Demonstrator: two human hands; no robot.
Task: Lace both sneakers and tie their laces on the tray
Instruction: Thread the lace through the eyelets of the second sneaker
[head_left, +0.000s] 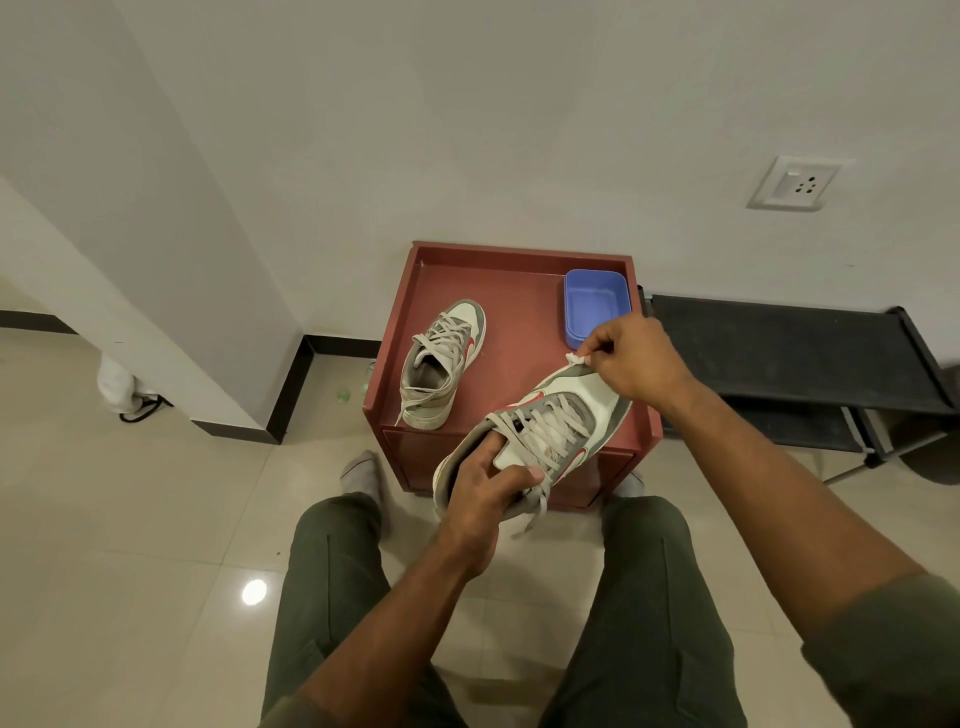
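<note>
Hands (488, 493) (636, 358) gripping raised sneaker (561, 426)

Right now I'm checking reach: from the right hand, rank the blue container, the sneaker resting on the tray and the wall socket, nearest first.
From the right hand:
1. Blue container, just beyond it, tray's far right corner.
2. Sneaker, tray's left side.
3. Wall socket, up on the wall, right.

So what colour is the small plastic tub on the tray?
Blue plastic tub, head view.
</note>
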